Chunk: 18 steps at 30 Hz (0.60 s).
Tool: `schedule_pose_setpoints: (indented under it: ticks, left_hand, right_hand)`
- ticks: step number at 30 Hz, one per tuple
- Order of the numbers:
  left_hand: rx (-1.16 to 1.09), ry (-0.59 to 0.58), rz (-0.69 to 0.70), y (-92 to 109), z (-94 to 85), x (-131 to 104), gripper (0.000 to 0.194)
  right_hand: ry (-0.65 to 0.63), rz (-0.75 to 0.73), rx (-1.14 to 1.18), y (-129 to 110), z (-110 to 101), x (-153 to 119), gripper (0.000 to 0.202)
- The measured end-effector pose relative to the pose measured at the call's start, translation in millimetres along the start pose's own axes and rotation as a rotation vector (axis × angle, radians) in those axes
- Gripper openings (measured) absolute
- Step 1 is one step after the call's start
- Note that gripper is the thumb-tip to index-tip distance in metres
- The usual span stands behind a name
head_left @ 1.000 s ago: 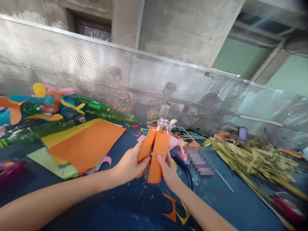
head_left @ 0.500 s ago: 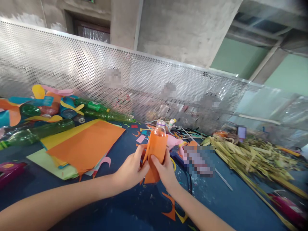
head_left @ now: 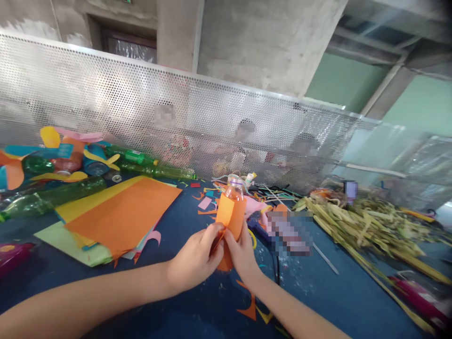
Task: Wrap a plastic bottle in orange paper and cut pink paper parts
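A clear plastic bottle [head_left: 235,188] stands upright before me, with a sheet of orange paper [head_left: 233,212] wrapped around its body. The bottle's neck shows uncapped above the paper, with a purple ring around it. My left hand [head_left: 199,252] is closed on the paper's overlapping edge at the front left. Around the right side is my right hand [head_left: 243,254], its thumb pressed on the paper at the front. The fingers behind the bottle are hidden. The bottle's lower part is partly covered by my hands.
Stacked coloured paper [head_left: 123,216] lies left on the blue table [head_left: 148,301]. Green bottles [head_left: 56,195] and paper-decorated cans are behind it. Paper scraps [head_left: 249,301] litter the middle. Dried husks [head_left: 353,226] spread at the right. A perforated metal screen [head_left: 134,103] bounds the back; people sit beyond.
The left edge of the orange paper has been folded across the bottle's front. My left hand has moved right with it, closer to my right thumb. The view has shifted slightly.
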<state>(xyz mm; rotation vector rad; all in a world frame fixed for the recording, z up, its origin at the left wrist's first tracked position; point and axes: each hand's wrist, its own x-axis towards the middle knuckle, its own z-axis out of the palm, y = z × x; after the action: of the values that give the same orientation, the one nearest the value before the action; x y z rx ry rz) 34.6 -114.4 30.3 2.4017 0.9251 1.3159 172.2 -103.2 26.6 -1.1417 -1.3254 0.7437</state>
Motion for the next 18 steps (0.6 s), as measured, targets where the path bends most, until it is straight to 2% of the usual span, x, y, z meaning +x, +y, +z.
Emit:
schedule_pose_setpoints:
  ticks: [3,6,12,16,18]
  left_hand:
    - [0.011,-0.035,0.017,3.5,0.3,2.9,0.028]
    - [0.007,-0.084,0.026,6.7,-2.7,6.2,0.041]
    - [0.039,-0.163,0.021,7.5,-3.5,9.0,0.053]
    - [-0.068,-0.205,-0.017,1.1,-6.9,13.6,0.054]
    - [-0.162,-0.150,-0.080,-6.0,-9.7,16.4,0.056]
  right_hand:
    - [0.037,0.052,0.083,6.5,-3.2,4.4,0.052]
    - [0.024,0.110,0.189,13.4,-6.1,12.5,0.054]
    - [-0.131,0.243,0.447,18.5,-6.9,22.7,0.058]
    - [-0.050,0.250,0.406,18.6,-6.9,23.8,0.053]
    - [-0.015,0.212,0.352,18.3,-7.6,26.1,0.051]
